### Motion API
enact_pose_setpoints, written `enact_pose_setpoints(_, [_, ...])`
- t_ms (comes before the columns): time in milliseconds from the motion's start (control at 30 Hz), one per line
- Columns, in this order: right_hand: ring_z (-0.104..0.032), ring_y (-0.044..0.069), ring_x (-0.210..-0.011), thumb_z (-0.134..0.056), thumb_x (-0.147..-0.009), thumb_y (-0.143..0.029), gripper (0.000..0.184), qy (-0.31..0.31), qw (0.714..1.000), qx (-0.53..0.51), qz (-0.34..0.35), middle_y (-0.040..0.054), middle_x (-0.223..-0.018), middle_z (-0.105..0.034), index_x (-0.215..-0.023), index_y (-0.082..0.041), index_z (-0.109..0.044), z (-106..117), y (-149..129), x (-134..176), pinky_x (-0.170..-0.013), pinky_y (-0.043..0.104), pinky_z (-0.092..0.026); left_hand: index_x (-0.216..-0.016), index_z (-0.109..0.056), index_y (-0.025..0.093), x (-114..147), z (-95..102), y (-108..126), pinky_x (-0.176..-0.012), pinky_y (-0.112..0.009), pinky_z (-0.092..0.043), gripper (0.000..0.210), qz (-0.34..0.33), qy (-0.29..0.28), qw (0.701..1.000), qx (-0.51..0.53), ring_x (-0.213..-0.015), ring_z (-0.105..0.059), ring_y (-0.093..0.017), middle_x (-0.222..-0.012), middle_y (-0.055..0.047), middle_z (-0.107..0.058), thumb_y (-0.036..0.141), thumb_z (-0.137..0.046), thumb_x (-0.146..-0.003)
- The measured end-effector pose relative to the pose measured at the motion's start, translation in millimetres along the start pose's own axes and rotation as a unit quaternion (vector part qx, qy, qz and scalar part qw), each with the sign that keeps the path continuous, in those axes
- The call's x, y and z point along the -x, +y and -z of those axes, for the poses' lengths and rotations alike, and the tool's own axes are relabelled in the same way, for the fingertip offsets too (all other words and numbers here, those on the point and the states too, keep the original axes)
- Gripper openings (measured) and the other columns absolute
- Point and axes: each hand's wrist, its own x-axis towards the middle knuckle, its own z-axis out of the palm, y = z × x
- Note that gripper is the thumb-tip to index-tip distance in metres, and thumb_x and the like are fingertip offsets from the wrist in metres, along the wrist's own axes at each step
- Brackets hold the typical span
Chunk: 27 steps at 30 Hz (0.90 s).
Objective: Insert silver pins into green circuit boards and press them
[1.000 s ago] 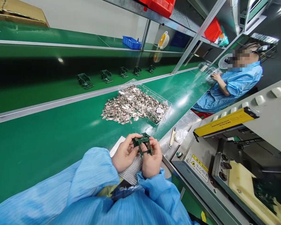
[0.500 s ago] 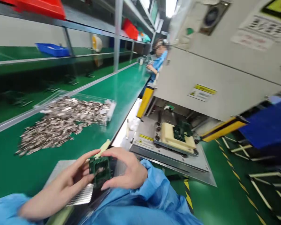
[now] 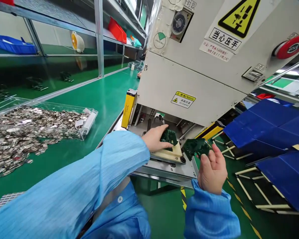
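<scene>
My left hand (image 3: 156,138) reaches over the cream fixture (image 3: 160,155) of the press, its thumb and fingers closed around a dark green plastic frame (image 3: 168,136). That frame is at the top of the fixture; whether it sits in it or is just above, I cannot tell. To the right, my right hand (image 3: 213,169) pinches a second dark green plastic part (image 3: 196,147) by its right end, held tilted in the air beside the fixture. Much of the fixture's left side is hidden by my left hand and sleeve.
The press body (image 3: 186,76) overhangs the fixture, with yellow guard posts (image 3: 129,108) on both sides. Many small metal pieces (image 3: 17,146) lie in and beside a clear tray (image 3: 89,122) on the green bench (image 3: 109,89). Blue crates (image 3: 261,122) stand at right.
Both hands have moved right from the bench edge to the press and apart from each other. The right hand now holds a separate green part. The view has swung right.
</scene>
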Motion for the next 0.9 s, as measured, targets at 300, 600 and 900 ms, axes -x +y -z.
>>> enact_pose_setpoints(300, [-0.056, 0.027, -0.115, -0.072, -0.075, -0.044, 0.067, -0.331, 0.935, 0.129, 0.027, 0.0116, -0.124, -0.06, -0.133, -0.019, -0.05, -41, 5, -41, -0.099, 0.041, -0.046, -0.124, -0.055, 0.017, 95, 75.4, -15, -0.1, -0.045, -0.05, 0.067, 0.114, 0.084, 0.978, 0.156, -0.107, -0.062, -0.027, -0.117, -0.01, -0.063, 0.039, -0.078, -0.066])
enact_pose_setpoints(600, [-0.029, 0.026, -0.139, -0.052, -0.089, -0.049, 0.063, -0.342, 0.894, 0.251, 0.142, 0.0089, -0.148, -0.038, -0.144, -0.023, -0.036, -36, 16, -22, -0.114, 0.047, -0.024, -0.115, -0.064, 0.025, 200, 78.6, -67, -0.105, -0.046, -0.044, 0.057, 0.271, -0.009, 0.95, 0.155, -0.127, -0.049, -0.035, -0.141, -0.009, -0.047, 0.037, -0.079, -0.062])
enact_pose_setpoints(900, [-0.066, 0.027, -0.084, -0.063, -0.066, -0.071, 0.064, 0.037, 0.953, 0.229, -0.194, 0.0096, -0.09, -0.067, -0.097, -0.015, -0.06, 82, 78, 41, -0.076, 0.043, -0.056, -0.118, -0.064, 0.024, 177, 59.8, -92, -0.111, -0.044, -0.033, 0.068, 0.232, -0.089, 0.958, 0.142, -0.136, -0.037, -0.032, -0.148, -0.011, -0.039, 0.034, -0.081, -0.053])
